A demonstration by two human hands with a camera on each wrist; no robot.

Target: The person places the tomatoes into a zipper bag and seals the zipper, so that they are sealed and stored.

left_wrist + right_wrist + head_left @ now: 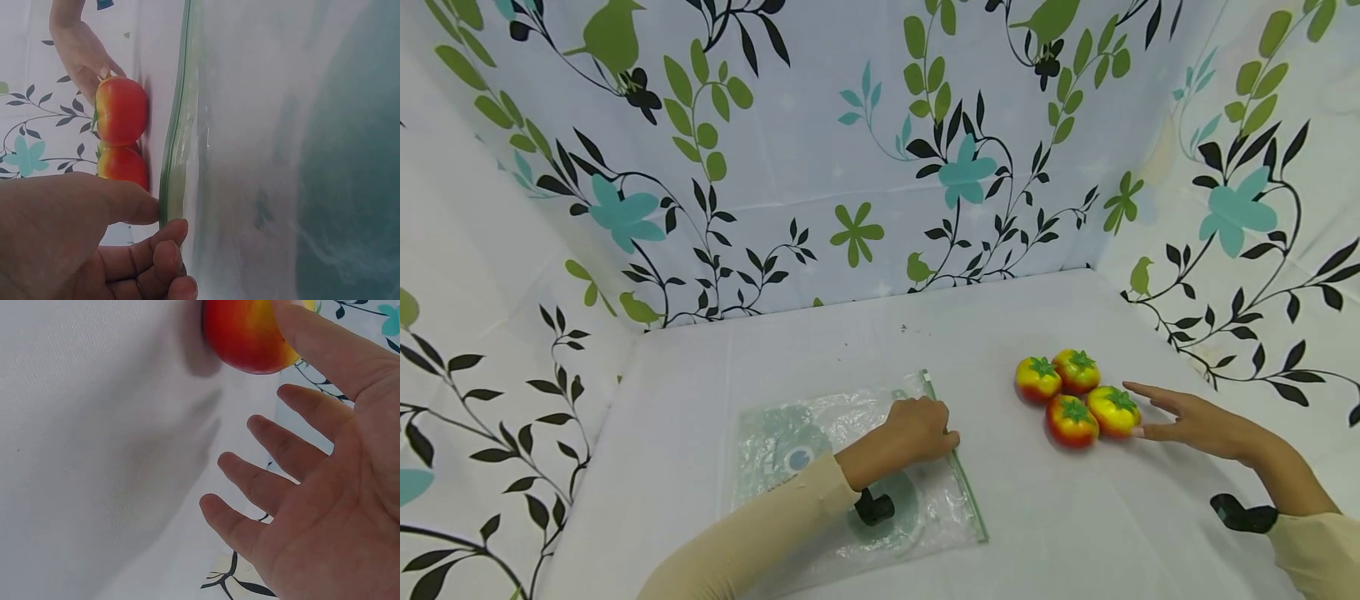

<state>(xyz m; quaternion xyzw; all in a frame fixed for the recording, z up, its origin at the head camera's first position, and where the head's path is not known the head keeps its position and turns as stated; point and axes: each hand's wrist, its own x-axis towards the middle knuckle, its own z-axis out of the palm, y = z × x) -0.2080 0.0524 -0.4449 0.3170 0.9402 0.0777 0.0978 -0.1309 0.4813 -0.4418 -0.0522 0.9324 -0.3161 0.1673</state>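
A clear zip-top bag [778, 517] with a green zip strip [970, 492] lies flat on the table, pale green discs showing on it. My left hand [917, 429] pinches the bag's zip edge between thumb [134, 203] and curled fingers. To the right sit several red-and-yellow tomatoes [1072, 421] with green leafy tops, grouped closely together. Beside the rightmost tomato [1108, 408] is my right hand [1206, 425], fingers spread and extended. In the right wrist view its thumb overlaps a tomato [244, 337], while the other fingers stretch out below it.
The white table [692, 392] runs back to a hanging cloth [790, 167] printed with leaves, birds and flowers. Similar patterned cloth rises along the left and right sides. A dark camera mount [1243, 514] sits on my right wrist.
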